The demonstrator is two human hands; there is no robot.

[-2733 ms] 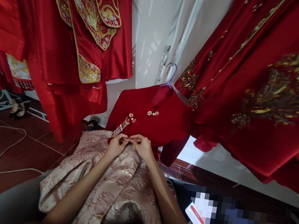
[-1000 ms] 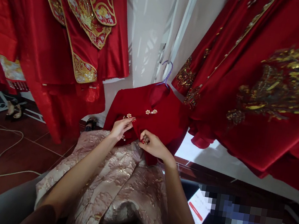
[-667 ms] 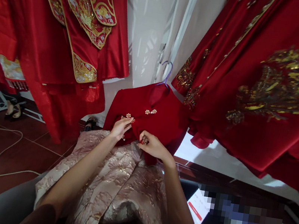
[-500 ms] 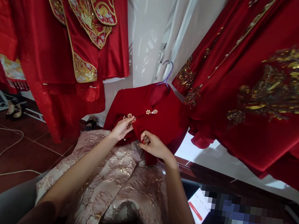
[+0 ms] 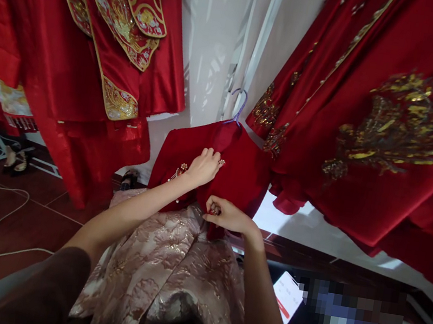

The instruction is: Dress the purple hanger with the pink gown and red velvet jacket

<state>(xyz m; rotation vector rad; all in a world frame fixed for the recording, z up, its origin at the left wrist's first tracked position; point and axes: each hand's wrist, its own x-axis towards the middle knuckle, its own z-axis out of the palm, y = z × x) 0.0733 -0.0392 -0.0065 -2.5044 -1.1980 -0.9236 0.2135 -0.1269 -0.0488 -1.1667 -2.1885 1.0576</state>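
A dark red garment [image 5: 248, 167] hangs from a purple hanger [image 5: 240, 105] in front of me. My left hand [image 5: 204, 168] lies against its upper front, fingers curled in, back of the hand towards me. One pearl flower fastener [image 5: 221, 163] peeks out beside the fingertips; what they grip is hidden. Left of that hand sits a beaded ornament with dangling pearls [image 5: 178, 171]. Lower down, my right hand [image 5: 228, 216] is closed in a pinch on a small beaded ornament [image 5: 214, 212], partly covered by the fingers. A pale pink brocade garment [image 5: 168, 258] lies across my lap.
Embroidered red garments [image 5: 127, 49] hang at the left, and a red gown with gold sequins [image 5: 408, 116] at the right. A lit phone [image 5: 287, 298] lies at lower right beside a blurred area. Shoes [image 5: 15, 160] and a white cable [image 5: 4, 227] are on the tiled floor.
My left hand has moved up and right, from the dangling ornament to the pearl flower fastener. My right hand keeps its pinch in nearly the same place. The view has shifted slightly.
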